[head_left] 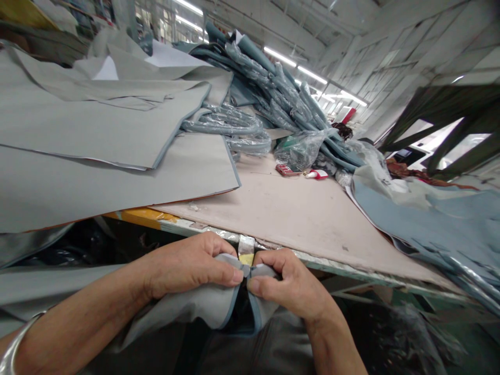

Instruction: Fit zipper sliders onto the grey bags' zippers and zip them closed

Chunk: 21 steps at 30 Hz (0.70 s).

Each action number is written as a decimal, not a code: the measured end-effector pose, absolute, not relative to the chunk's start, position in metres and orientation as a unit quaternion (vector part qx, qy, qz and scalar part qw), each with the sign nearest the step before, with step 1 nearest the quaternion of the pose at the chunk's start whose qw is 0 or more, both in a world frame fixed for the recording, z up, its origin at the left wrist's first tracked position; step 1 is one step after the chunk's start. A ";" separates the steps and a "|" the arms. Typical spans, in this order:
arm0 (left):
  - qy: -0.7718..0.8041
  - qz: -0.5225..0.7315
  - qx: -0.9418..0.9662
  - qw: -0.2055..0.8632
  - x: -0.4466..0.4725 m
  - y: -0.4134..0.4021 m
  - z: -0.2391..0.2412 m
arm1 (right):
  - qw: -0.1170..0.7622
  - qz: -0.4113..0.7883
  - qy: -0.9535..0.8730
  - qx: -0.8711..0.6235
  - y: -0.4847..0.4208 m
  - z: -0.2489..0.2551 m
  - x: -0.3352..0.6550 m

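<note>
My left hand (191, 265) and my right hand (287, 284) meet at the near edge of the table, thumbs almost touching. Each pinches a corner of a grey fabric piece (207, 307) with a blue-grey bound edge. The piece hangs down between my forearms toward my lap. A silver bangle (15, 346) sits on my left wrist. Both hands' fingers are curled closed on the fabric.
The pinkish table top (297, 213) runs ahead. Large grey fabric sheets (97, 135) are stacked on the left. Bundles of blue-grey pieces in clear plastic (269, 88) pile at the back. More blue-grey fabric (437, 224) lies at the right. A small red item (287, 170) lies mid-table.
</note>
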State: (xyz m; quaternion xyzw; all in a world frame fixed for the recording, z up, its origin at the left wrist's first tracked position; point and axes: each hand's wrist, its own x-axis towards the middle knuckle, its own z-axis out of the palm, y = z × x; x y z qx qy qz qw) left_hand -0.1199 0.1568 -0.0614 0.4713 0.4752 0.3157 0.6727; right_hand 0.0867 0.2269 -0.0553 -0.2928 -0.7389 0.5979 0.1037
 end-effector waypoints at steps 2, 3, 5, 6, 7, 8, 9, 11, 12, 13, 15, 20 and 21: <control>0.479 0.313 0.474 0.669 -0.120 0.157 -0.061 | 0.107 0.599 -0.738 -0.291 0.227 -0.056 0.087; 0.481 0.312 0.476 0.667 -0.120 0.157 -0.061 | 0.107 0.601 -0.736 -0.292 0.227 -0.056 0.087; 0.479 0.310 0.479 0.667 -0.120 0.157 -0.061 | 0.105 0.603 -0.734 -0.294 0.226 -0.056 0.087; 0.475 0.311 0.478 0.670 -0.121 0.157 -0.062 | 0.107 0.603 -0.734 -0.294 0.226 -0.055 0.087; 0.470 0.312 0.476 0.675 -0.121 0.157 -0.062 | 0.110 0.601 -0.735 -0.293 0.225 -0.055 0.086; 0.464 0.314 0.474 0.680 -0.121 0.157 -0.063 | 0.113 0.599 -0.737 -0.292 0.225 -0.054 0.086; 0.459 0.316 0.473 0.683 -0.121 0.158 -0.063 | 0.113 0.599 -0.738 -0.291 0.224 -0.053 0.085; 0.457 0.317 0.476 0.682 -0.121 0.158 -0.063 | 0.116 0.599 -0.735 -0.295 0.224 -0.053 0.084; 0.459 0.315 0.480 0.678 -0.121 0.158 -0.063 | 0.117 0.600 -0.733 -0.298 0.223 -0.053 0.083; 0.462 0.314 0.483 0.674 -0.121 0.159 -0.063 | 0.121 0.601 -0.731 -0.300 0.223 -0.054 0.083; 0.471 0.313 0.484 0.667 -0.121 0.159 -0.061 | 0.129 0.604 -0.726 -0.301 0.223 -0.056 0.084; 0.477 0.314 0.491 0.658 -0.119 0.160 -0.055 | 0.141 0.646 -0.696 -0.281 0.221 -0.059 0.085; 0.478 0.316 0.494 0.654 -0.119 0.160 -0.054 | 0.145 0.653 -0.691 -0.275 0.221 -0.059 0.085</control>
